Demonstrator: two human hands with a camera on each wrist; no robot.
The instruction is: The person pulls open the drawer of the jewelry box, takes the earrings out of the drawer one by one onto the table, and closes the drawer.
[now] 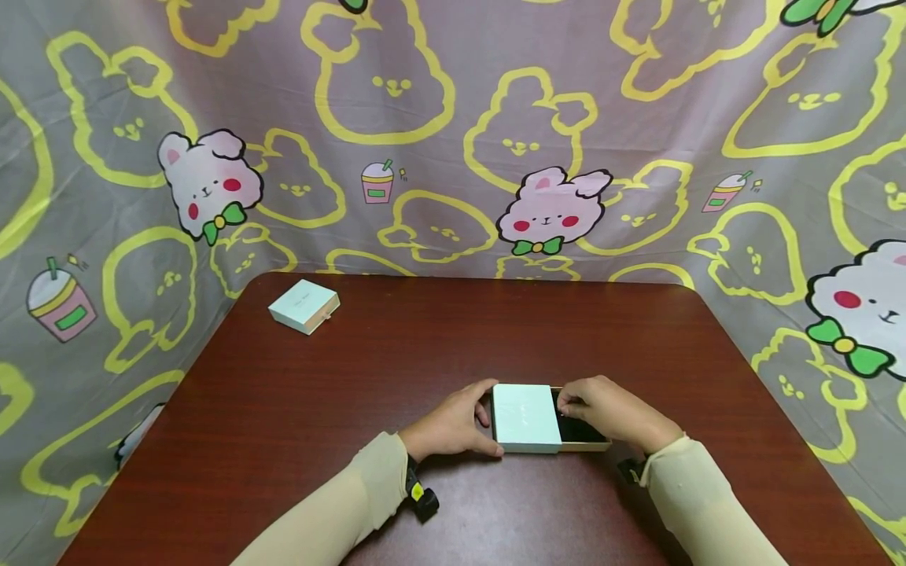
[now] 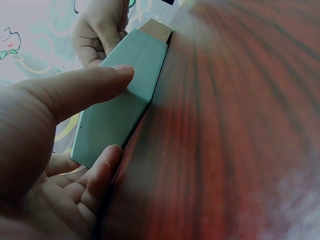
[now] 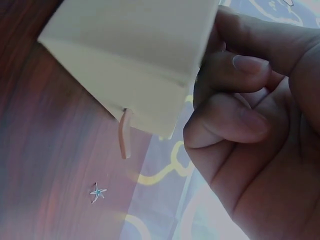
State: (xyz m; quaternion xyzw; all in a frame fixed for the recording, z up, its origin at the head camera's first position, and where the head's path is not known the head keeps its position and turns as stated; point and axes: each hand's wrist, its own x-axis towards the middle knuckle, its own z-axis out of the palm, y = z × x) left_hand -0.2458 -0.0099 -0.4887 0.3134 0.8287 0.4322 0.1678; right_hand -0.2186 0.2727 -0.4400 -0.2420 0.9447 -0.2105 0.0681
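A pale mint jewellery box (image 1: 525, 418) lies on the table, its drawer (image 1: 584, 446) slid partway out to the right, showing a black lining. My left hand (image 1: 453, 424) grips the sleeve at its left end, thumb on the near side and fingers on the far side. Over the drawer is my right hand (image 1: 617, 410), its curled fingertips brought together at the lining near the sleeve; whether they pinch something is hidden. In the right wrist view a tan pull tab (image 3: 125, 135) hangs from the drawer's end. Beyond it lies a small silvery starfish-shaped piece (image 3: 98, 192) on the table.
A second mint box (image 1: 304, 305), closed and with a small tab, stands at the table's far left corner. The brown table (image 1: 396, 338) is bordered by a patterned cloth (image 1: 439, 173) at the back and sides.
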